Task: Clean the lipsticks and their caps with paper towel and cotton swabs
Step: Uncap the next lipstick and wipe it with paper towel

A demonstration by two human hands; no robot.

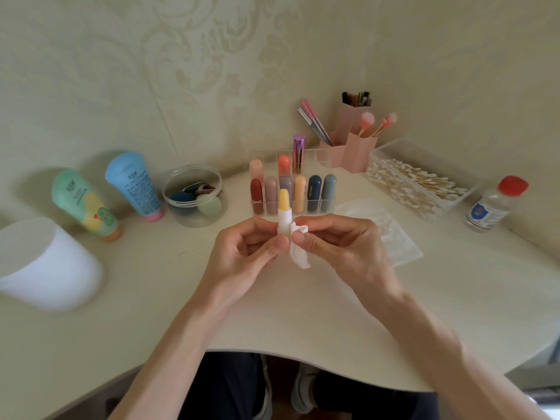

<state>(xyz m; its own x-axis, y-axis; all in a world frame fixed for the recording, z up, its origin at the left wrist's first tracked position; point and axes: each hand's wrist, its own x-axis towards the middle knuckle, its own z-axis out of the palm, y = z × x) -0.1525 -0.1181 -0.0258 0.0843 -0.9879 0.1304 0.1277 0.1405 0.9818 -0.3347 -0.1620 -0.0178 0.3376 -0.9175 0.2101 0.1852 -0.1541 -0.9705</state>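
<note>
Lipstick [284, 212], uncapped, with a pale yellow bullet rising from a white tube, stands upright between the two hands above the table [303, 313]. The left hand [242, 253] reaches in from the lower left with the forearm angled up toward the centre; its thumb and curled fingers close around the lower part of the tube, so the bullet and upper barrel project above the grip. The right hand [336, 241] reaches in from the lower right, palm turned inward, thumb and forefinger pinched shut on a folded piece of paper towel [298, 250]. The pinch presses the towel against the right side of the tube, just above the left thumb; the towel's loose end hangs below the fingers.

Directly beyond the grip, a clear organiser [292, 189] holds further lipsticks upright in separate compartments. To the right of the grip and beyond the right hand, a flat paper towel sheet [385, 231] lies on the table; farther right are a clear box of cotton swabs [421, 183] and a small bottle with a red cap [494, 204]. To the left of the grip stand a round clear container [194, 195], two tubes [133, 183] and a white roll [45, 265]. Pink brush holders [351, 144] stand behind the organiser.
</note>
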